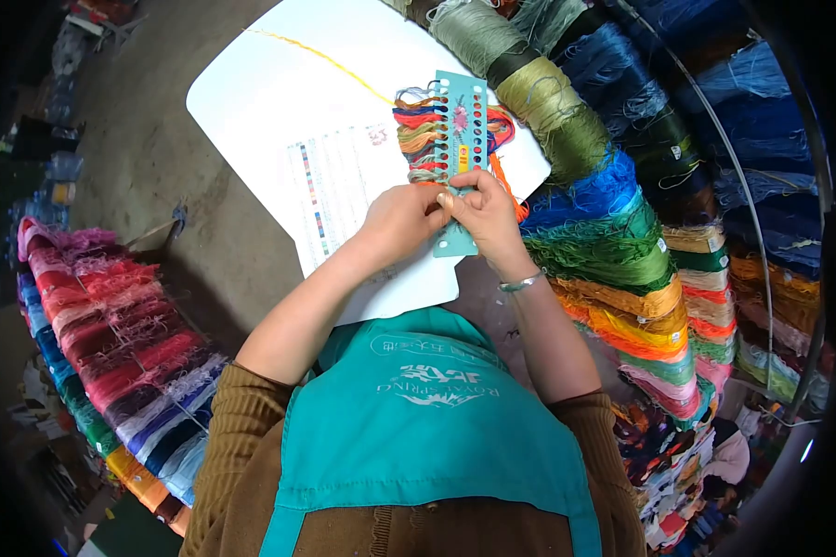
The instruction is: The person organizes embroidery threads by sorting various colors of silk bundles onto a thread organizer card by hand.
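Observation:
A teal thread card [455, 243] with holes down both long edges lies over a white board [251, 88]. Looped bundles of embroidery thread [418, 139] in several colours hang from its left holes. My left hand [401, 221] is closed in a pinch at the card's lower left edge; whatever its fingertips hold is hidden. Across the lower part of the card, my right hand [489, 223] grips it, thumb close to the left fingertips. Orange and red thread ends [503, 181] trail out on the right. One yellow strand [330, 60] stretches over the board.
A printed chart [330, 186] with coloured squares lies on the board, left of the card. Large thread skeins [604, 232] are stacked close on the right. More skeins [111, 325] hang on a rack at left. A curved metal rod [724, 139] stands at far right.

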`<state>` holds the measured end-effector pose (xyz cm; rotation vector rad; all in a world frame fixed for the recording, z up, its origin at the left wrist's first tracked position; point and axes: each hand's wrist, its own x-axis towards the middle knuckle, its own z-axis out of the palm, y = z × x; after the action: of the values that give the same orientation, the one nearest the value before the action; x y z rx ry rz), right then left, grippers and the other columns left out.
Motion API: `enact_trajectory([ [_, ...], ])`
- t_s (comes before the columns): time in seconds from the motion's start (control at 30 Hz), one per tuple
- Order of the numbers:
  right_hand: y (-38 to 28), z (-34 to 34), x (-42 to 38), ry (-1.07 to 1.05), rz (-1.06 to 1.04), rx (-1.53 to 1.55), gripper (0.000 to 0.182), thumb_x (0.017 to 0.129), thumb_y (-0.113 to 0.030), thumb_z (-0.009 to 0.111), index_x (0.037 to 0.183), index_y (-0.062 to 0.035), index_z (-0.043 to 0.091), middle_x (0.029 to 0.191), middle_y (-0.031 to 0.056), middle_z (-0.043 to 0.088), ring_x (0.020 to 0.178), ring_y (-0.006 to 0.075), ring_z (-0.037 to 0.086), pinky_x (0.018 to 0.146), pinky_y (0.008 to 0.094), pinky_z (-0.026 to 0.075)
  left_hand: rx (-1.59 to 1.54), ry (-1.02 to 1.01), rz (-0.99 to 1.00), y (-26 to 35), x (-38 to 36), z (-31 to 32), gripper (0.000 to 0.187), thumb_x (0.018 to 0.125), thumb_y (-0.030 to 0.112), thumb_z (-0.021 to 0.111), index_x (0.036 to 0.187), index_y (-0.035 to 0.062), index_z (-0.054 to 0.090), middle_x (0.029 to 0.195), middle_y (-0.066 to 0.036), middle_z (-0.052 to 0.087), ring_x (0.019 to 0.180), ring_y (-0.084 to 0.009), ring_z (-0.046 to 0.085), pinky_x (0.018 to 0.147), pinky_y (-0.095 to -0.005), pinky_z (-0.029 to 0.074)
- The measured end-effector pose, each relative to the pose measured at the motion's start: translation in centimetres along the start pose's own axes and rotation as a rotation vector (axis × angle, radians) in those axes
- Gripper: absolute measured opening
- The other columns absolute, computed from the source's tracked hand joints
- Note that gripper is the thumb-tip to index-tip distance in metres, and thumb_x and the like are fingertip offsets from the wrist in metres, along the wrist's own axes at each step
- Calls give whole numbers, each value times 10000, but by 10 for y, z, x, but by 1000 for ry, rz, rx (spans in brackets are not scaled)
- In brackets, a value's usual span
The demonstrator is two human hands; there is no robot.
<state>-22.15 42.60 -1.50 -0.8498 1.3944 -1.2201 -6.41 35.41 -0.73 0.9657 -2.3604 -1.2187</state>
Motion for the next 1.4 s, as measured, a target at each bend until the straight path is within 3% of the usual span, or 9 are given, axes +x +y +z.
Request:
enact_trajectory([
  [0.2, -6, -1, 4, 3, 2, -265, 355, 980, -358, 624, 1029, -19, 531, 706, 56, 667, 543, 97, 570, 504, 262, 451, -1532, -64, -614, 1, -18, -58, 195, 983, 217, 578, 871, 71, 640, 532, 107, 295, 423, -8, 268, 385, -190, 220],
  [0.4, -12, 4, 1, 39, 11, -392, 374, 952, -367, 655, 1041, -20, 549, 689, 90, 662, 553, 170, 618, 531, 324, 473, -2135, 606, 140, -78, -91, -171, 197, 1052, 124, 414, 1005, 11, 569, 633, 40, 430, 433, -30, 377, 381, -183, 262],
  [0.5, -17, 6, -1, 22, 19, -620, 275, 954, -250, 646, 1060, -15, 550, 665, 51, 606, 578, 100, 574, 549, 279, 443, -1892, 762, -47, -82, -98, -170, 127, 1025, 134, 503, 965, 38, 560, 634, 43, 401, 484, -57, 362, 428, -205, 294],
  [0.63, -29, 9, -12, 1, -142, -767, 159, 865, -93, 642, 1011, -47, 602, 711, 84, 606, 638, 189, 628, 594, 338, 492, -577, 398, -513, -25, -72, -113, 254, 930, 165, 662, 1133, 14, 647, 741, 18, 577, 600, -52, 543, 507, -189, 405],
  [0.77, -14, 11, -7, 1, -491, -970, 171, 836, -80, 653, 1001, -63, 613, 816, 101, 613, 756, 261, 650, 631, 387, 506, 186, 179, -180, -19, -59, -70, 244, 817, 76, 723, 1036, 3, 642, 1053, -60, 569, 840, -170, 586, 679, -319, 495],
  [0.97, -3, 8, 0, -35, -477, -1009, 111, 836, -49, 637, 931, -42, 579, 840, 89, 608, 764, 238, 643, 635, 379, 510, 347, 169, -178, -24, -49, -52, 138, 833, 75, 689, 907, 35, 580, 1029, -126, 539, 990, -343, 551, 830, -440, 472],
  [1.2, 5, -6, 3, -63, -109, -118, 89, 883, 11, 569, 855, -62, 527, 750, -31, 558, 596, 12, 458, 532, 194, 368, 310, 62, -92, -21, -41, -54, 155, 893, 184, 653, 932, 49, 587, 857, -153, 646, 873, -352, 633, 738, -444, 499],
  [1.3, 7, 0, 1, 0, -179, -473, 70, 870, -51, 603, 889, -62, 537, 727, -4, 586, 595, 99, 544, 536, 269, 423, 90, 103, 55, -37, -35, -70, 160, 873, 104, 687, 934, -14, 597, 808, -133, 624, 745, -278, 625, 680, -374, 499],
  [1.4, -6, 21, -6, 70, -387, -921, 268, 800, -251, 693, 966, -76, 577, 870, 107, 638, 737, 341, 648, 632, 481, 510, -26, -67, -315, -34, -48, -119, 145, 918, 133, 667, 926, 3, 605, 724, 2, 561, 711, -71, 520, 636, -286, 456],
])
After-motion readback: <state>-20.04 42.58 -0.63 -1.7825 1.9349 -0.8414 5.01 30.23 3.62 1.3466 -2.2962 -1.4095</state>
